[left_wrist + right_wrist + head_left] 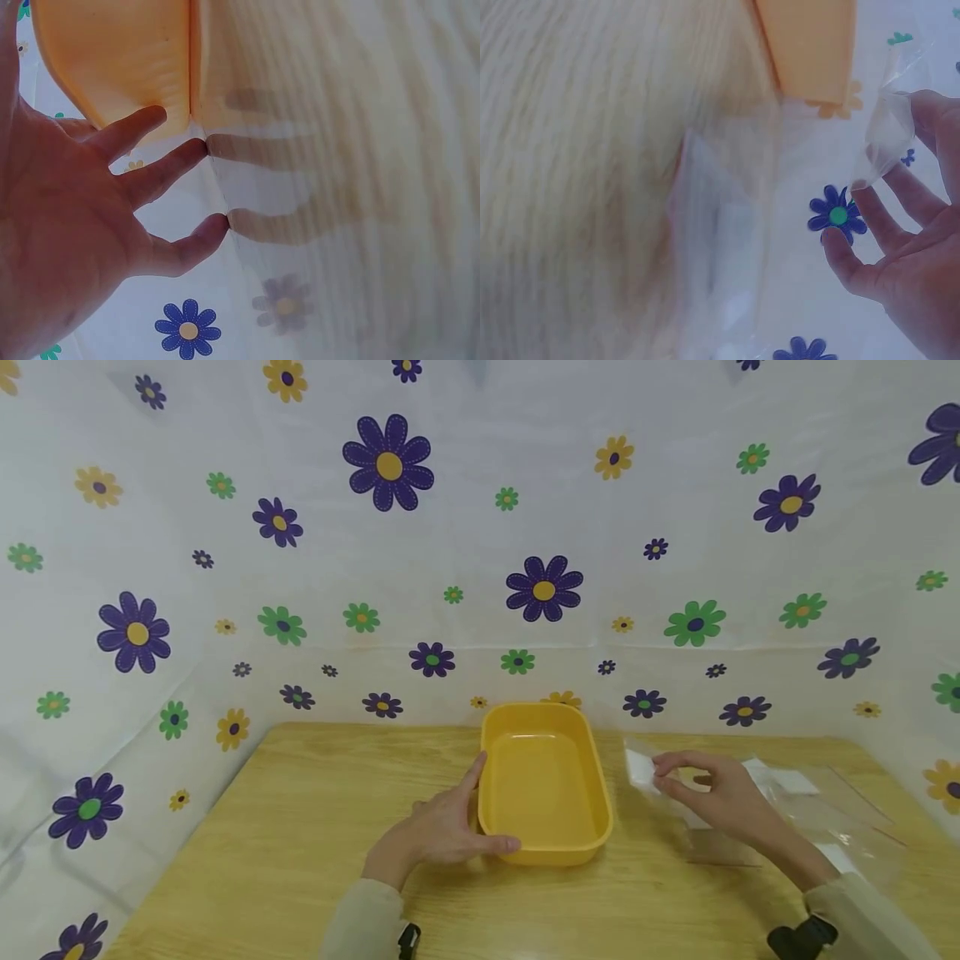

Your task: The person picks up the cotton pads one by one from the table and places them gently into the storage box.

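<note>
Right hand (712,787) to the right of a yellow tray (547,785), thumb and forefinger brought together, clamped on a small clear packet (641,768) with a white patch. In the right wrist view, packet seen against the curtain (465,552), seemingly raised off the wooden table (285,843). Left hand (438,831) at the near left corner of the tray, thumb across the near rim, forefinger along the left side, remaining fingers spread apart, with two fingertips touching the table in the left wrist view. Tray to the left of the packet and right hand, near but not touching either; long axis running roughly straight away from the person, far end close to the flower-printed curtain. Packet between the tray's right wall and the right hand, level with the far half of the tray. Cannot tell the packet's own long axis, with part of it behind the fingers. Of the two hands, left nearer to the tray, in contact with it; right nearer to more clear bags (795,782), loosely spread on the table beneath and beyond the right forearm.
</note>
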Demonstrator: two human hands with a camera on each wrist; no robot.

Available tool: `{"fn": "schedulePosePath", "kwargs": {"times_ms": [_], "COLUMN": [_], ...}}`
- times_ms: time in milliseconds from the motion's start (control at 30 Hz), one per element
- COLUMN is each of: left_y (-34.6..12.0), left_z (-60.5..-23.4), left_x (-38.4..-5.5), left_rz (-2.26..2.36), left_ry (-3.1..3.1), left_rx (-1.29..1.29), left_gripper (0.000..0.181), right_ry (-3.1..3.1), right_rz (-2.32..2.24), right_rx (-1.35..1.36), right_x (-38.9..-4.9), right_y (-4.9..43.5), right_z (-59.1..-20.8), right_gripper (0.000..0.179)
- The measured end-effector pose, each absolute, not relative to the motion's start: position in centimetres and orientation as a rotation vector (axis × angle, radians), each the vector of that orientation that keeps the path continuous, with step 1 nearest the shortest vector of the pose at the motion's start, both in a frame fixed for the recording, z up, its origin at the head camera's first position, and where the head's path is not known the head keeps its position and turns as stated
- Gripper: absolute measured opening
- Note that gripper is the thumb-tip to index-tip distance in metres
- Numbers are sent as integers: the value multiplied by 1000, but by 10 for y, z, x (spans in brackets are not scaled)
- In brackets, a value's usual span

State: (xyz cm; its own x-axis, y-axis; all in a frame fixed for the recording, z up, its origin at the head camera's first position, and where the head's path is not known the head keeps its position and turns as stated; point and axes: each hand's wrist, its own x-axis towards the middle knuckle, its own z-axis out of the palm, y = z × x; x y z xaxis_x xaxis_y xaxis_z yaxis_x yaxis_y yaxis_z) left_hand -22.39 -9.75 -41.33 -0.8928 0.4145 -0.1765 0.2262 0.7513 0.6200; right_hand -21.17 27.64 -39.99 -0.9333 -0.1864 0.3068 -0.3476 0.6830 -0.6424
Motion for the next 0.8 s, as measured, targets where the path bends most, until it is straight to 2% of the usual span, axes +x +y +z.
{"fn": "schedulePosePath", "kwargs": {"times_ms": [267, 800], "left_y": [-97, -95], "left_z": [-410, -409], "left_x": [-224, -225], "left_rz": [877, 798], "left_ry": [2630, 2639], "left_rx": [488, 457], "left_gripper": [124, 119], "right_ry": [-2623, -2604], "right_rz": [1037, 987], "right_rx": [533, 695], "right_x": [-213, -226], "right_y": [253, 207], "right_z": [-387, -382], "right_gripper": [8, 12]}}
